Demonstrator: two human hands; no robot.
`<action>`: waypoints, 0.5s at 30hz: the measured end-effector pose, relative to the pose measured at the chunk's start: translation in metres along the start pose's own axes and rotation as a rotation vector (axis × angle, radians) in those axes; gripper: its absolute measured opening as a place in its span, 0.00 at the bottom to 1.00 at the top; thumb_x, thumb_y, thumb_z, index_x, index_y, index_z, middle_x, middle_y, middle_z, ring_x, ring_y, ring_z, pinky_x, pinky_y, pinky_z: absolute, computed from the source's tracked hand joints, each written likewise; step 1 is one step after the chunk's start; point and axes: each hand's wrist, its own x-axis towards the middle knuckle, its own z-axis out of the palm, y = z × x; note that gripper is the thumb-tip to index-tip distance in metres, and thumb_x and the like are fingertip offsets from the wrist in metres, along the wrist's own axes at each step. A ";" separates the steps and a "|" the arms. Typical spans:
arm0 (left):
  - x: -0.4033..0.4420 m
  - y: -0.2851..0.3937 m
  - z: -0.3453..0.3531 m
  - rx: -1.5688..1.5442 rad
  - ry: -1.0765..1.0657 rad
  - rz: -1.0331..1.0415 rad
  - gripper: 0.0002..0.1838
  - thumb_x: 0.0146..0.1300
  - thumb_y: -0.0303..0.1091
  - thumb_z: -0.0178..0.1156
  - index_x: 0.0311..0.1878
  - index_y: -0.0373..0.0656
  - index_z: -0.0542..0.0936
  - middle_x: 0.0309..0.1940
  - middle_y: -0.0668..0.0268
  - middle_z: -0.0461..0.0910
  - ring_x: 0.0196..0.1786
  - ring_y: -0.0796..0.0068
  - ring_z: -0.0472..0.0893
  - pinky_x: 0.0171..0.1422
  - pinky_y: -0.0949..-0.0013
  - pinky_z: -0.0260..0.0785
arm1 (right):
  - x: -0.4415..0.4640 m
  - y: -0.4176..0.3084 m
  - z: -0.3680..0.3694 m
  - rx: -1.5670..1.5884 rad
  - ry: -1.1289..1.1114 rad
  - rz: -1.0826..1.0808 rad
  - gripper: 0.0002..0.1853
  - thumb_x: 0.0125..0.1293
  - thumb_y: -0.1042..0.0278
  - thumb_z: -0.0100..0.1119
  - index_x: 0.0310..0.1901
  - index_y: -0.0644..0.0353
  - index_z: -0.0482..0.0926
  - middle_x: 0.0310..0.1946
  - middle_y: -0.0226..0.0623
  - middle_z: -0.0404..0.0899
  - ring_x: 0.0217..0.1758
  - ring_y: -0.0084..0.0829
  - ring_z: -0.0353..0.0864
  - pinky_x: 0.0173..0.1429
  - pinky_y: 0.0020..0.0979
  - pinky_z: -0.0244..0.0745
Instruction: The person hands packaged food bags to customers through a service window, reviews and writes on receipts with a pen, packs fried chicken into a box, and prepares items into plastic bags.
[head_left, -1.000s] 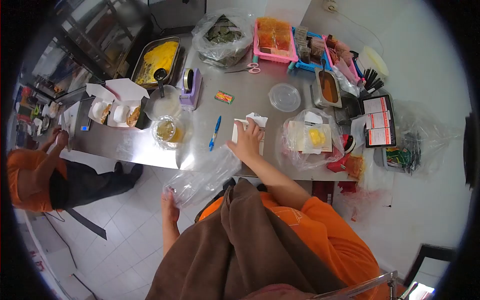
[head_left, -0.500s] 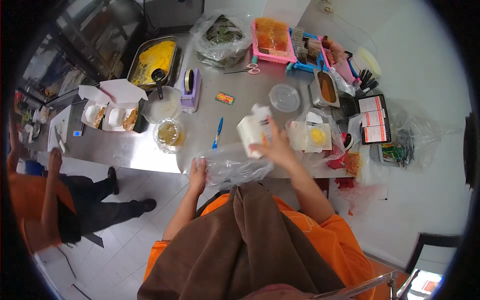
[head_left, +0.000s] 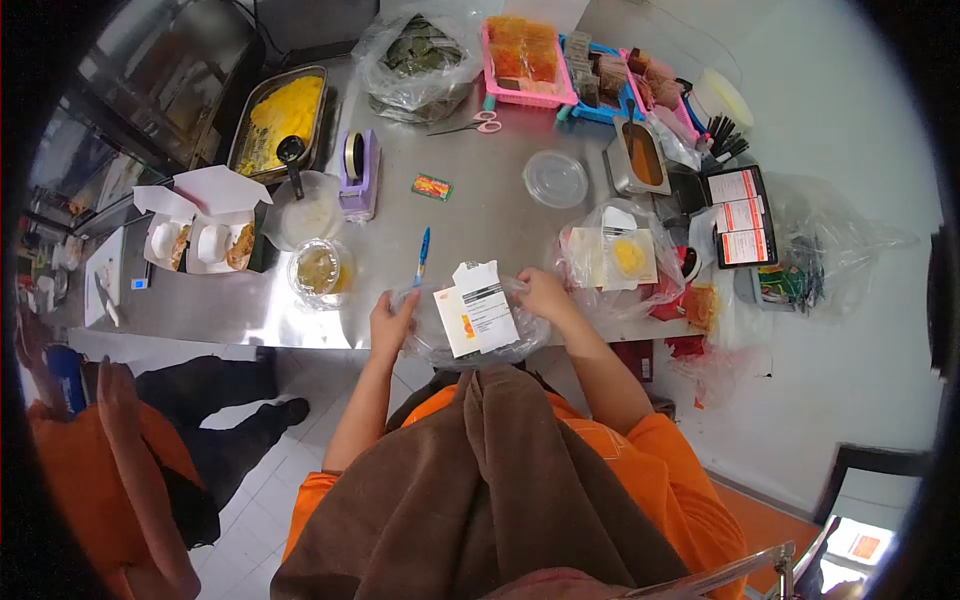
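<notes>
A clear plastic bag (head_left: 428,338) is spread at the table's front edge, between my two hands. In its mouth sits a small cream-coloured box (head_left: 455,322) with a printed receipt (head_left: 487,310) on top. My left hand (head_left: 392,325) pinches the bag's left edge. On the other side my right hand (head_left: 544,297) is closed on the bag's right rim. A blue pen (head_left: 423,255) lies just beyond the bag. To the right, another clear bag (head_left: 585,270) holds a flat box with a yellow item (head_left: 630,256) on it.
On the left stand a tub with pale yellow contents (head_left: 318,270), an open food box (head_left: 212,250), a purple tape dispenser (head_left: 358,185) and a tray of yellow food (head_left: 283,115). Scissors (head_left: 480,123) and a round lid (head_left: 556,180) lie farther back. A co-worker (head_left: 120,450) stands left.
The small box with its receipt has gone from my right hand into the plastic bag. My right hand now grips the bag's edge. The co-worker has moved closer.
</notes>
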 end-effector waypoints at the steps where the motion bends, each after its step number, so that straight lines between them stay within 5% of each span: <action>1: 0.003 0.006 0.002 0.043 0.004 0.041 0.14 0.60 0.40 0.58 0.31 0.37 0.73 0.16 0.68 0.71 0.16 0.80 0.67 0.19 0.74 0.59 | 0.006 0.001 0.000 0.073 0.111 0.001 0.14 0.56 0.63 0.59 0.40 0.61 0.75 0.36 0.45 0.74 0.38 0.39 0.76 0.43 0.34 0.70; 5: 0.018 -0.001 0.016 -0.030 0.137 0.181 0.16 0.58 0.40 0.60 0.29 0.34 0.76 0.15 0.67 0.72 0.18 0.79 0.68 0.22 0.72 0.61 | 0.031 0.002 0.011 0.487 0.572 -0.092 0.12 0.54 0.69 0.62 0.39 0.62 0.75 0.37 0.40 0.75 0.41 0.33 0.75 0.46 0.31 0.70; 6: 0.018 -0.001 0.014 0.047 0.087 0.143 0.18 0.55 0.41 0.62 0.38 0.32 0.75 0.25 0.60 0.76 0.27 0.73 0.74 0.32 0.70 0.67 | 0.033 -0.001 0.010 0.627 0.694 -0.140 0.13 0.53 0.71 0.62 0.40 0.62 0.75 0.39 0.39 0.74 0.43 0.32 0.75 0.47 0.30 0.70; 9: -0.004 -0.002 0.027 0.273 0.247 0.321 0.28 0.52 0.42 0.65 0.48 0.31 0.70 0.40 0.52 0.74 0.41 0.63 0.76 0.45 0.66 0.68 | 0.016 -0.004 -0.004 0.568 0.692 -0.422 0.18 0.52 0.75 0.62 0.47 0.61 0.72 0.48 0.38 0.69 0.51 0.30 0.70 0.53 0.31 0.69; 10: -0.007 -0.014 0.024 0.358 0.105 0.318 0.41 0.46 0.43 0.69 0.57 0.29 0.60 0.51 0.48 0.67 0.52 0.57 0.71 0.56 0.64 0.64 | 0.003 -0.009 -0.014 0.593 0.673 -0.463 0.20 0.53 0.73 0.62 0.48 0.60 0.71 0.48 0.40 0.68 0.52 0.33 0.69 0.53 0.31 0.68; 15: -0.056 0.018 0.047 0.269 -0.114 0.155 0.45 0.43 0.38 0.72 0.59 0.34 0.55 0.53 0.50 0.67 0.56 0.60 0.69 0.59 0.64 0.61 | -0.086 0.007 -0.116 0.699 0.487 -0.595 0.25 0.53 0.72 0.61 0.54 0.58 0.67 0.51 0.43 0.65 0.56 0.38 0.65 0.57 0.34 0.65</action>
